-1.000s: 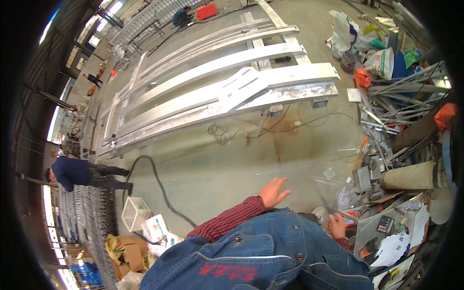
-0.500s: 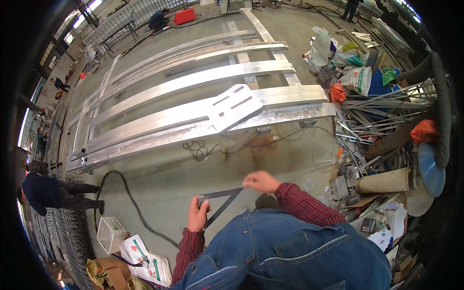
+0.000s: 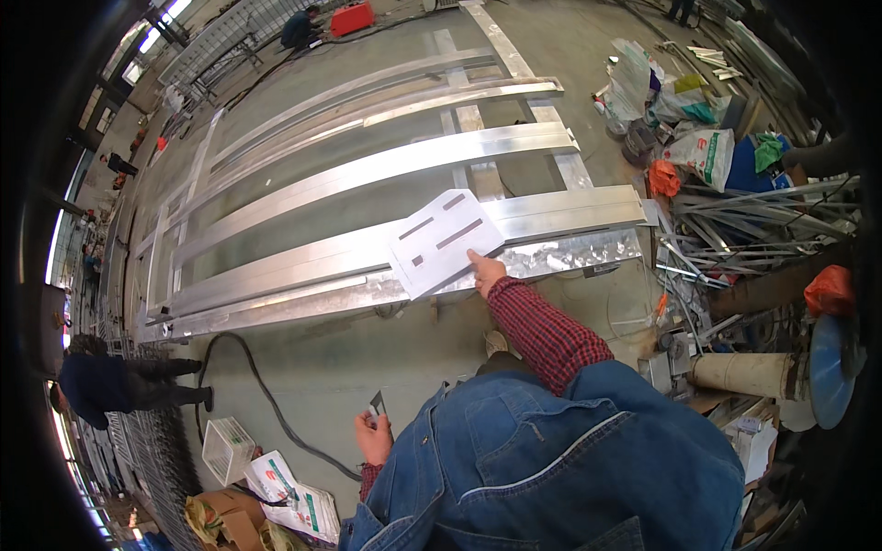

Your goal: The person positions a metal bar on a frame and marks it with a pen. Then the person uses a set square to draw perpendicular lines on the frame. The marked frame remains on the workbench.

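Note:
My right hand (image 3: pixel 487 272) reaches forward to the lower right edge of a white sheet (image 3: pixel 441 237), its thumb and fingers at the edge. Several dark slots and a small square mark show on the sheet, which lies tilted across the near silver metal beams (image 3: pixel 308 262). Low in the view, my left hand (image 3: pixel 373 439) is closed around a flat dark angle tool (image 3: pixel 378 404). Only a short pointed part of this tool shows above the fingers; the rest is hidden.
A black hose (image 3: pixel 266 399) curves over the floor at left, near a white crate (image 3: pixel 227 450) and printed sacks (image 3: pixel 292 496). A person (image 3: pixel 110 378) stands bent at far left; another crouches far back. Metal offcuts (image 3: pixel 744 230) and bags (image 3: pixel 698 151) pile up at right.
My right hand has let go of the angle tool and moved forward to the white sheet. My left hand has kept the tool and come lower. The view has shifted forward.

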The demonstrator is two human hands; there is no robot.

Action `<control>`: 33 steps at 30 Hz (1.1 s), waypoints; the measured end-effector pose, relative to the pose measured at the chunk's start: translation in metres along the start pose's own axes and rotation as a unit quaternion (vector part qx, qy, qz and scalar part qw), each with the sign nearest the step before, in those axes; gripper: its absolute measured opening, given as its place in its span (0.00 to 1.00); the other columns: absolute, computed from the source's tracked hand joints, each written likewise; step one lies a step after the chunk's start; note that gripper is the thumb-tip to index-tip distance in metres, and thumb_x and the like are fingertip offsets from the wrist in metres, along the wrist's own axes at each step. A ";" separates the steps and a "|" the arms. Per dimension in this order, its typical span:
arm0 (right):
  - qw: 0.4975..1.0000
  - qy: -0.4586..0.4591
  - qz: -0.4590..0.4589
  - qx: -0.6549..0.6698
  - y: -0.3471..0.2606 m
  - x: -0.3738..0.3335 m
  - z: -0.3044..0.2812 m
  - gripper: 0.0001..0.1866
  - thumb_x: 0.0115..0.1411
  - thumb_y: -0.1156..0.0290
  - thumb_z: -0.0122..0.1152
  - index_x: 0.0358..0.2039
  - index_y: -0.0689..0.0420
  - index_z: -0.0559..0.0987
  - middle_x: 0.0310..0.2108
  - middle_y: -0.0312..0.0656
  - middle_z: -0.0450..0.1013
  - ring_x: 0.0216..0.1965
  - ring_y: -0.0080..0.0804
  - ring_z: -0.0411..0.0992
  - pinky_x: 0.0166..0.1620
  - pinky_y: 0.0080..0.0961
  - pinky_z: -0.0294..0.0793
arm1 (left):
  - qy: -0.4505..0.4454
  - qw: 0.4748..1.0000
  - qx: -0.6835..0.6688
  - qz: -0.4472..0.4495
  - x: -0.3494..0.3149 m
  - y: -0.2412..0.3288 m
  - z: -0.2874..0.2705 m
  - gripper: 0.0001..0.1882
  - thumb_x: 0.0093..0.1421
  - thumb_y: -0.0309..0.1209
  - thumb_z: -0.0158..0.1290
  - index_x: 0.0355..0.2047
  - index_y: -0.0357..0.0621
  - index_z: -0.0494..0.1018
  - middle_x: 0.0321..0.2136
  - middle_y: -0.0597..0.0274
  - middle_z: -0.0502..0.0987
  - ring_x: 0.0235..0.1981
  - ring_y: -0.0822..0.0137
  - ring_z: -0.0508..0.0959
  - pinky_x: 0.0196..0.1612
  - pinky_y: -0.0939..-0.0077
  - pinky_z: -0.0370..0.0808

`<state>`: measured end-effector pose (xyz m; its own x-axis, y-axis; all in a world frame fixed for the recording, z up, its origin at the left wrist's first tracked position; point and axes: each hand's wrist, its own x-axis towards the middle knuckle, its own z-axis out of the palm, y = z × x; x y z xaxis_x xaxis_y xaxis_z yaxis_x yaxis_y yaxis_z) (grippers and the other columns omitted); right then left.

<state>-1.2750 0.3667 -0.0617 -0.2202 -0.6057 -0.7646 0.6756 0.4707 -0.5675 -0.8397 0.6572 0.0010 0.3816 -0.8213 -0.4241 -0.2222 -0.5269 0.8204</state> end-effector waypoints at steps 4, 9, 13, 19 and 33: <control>0.999 -0.022 -0.036 0.011 0.006 -0.005 0.006 0.21 0.71 0.60 0.79 0.54 0.60 0.80 0.39 0.37 0.73 0.25 0.22 0.62 0.23 0.27 0.57 | -0.046 0.998 0.044 0.004 0.007 0.006 0.018 0.22 0.73 0.31 0.66 0.60 0.32 0.72 0.37 0.58 0.84 0.33 0.70 0.82 0.38 0.73 0.79; 0.984 0.011 -0.172 -0.031 0.009 -0.071 -0.037 0.18 0.73 0.58 0.75 0.51 0.59 0.84 0.30 0.30 0.70 0.26 0.20 0.65 0.25 0.27 0.63 | -0.223 0.974 0.029 -0.011 0.040 0.031 0.022 0.21 0.75 0.29 0.64 0.62 0.33 0.72 0.39 0.60 0.84 0.34 0.72 0.80 0.38 0.74 0.78; 0.969 0.133 -0.205 0.034 0.033 -0.170 -0.154 0.17 0.75 0.56 0.74 0.42 0.56 0.81 0.26 0.28 0.67 0.22 0.19 0.63 0.24 0.27 0.61 | -0.378 0.915 0.139 -0.012 0.070 0.059 0.027 0.19 0.75 0.30 0.63 0.60 0.32 0.76 0.38 0.59 0.85 0.35 0.72 0.81 0.41 0.74 0.78; 0.815 0.482 -0.201 0.252 0.156 -0.362 -0.363 0.14 0.78 0.57 0.69 0.50 0.52 0.77 0.25 0.30 0.66 0.17 0.21 0.60 0.19 0.25 0.55 | -0.550 0.795 0.252 0.041 0.071 0.105 0.045 0.16 0.75 0.31 0.63 0.55 0.31 0.79 0.38 0.58 0.87 0.37 0.70 0.83 0.44 0.71 0.80; 0.675 0.565 0.157 -0.447 0.466 -0.577 -0.710 0.32 0.67 0.57 0.67 0.65 0.65 0.82 0.57 0.57 0.85 0.58 0.54 0.85 0.60 0.49 0.85 | -0.547 0.651 0.457 0.261 -0.060 0.152 0.139 0.21 0.73 0.39 0.68 0.56 0.35 0.82 0.47 0.44 0.91 0.51 0.53 0.91 0.56 0.59 0.86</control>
<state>-1.3328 1.3913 -0.1019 -0.9029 0.2525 -0.3477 0.2299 0.9675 0.1057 -1.0212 0.5962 0.0976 -0.7165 -0.3407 -0.6087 -0.6969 0.3869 0.6038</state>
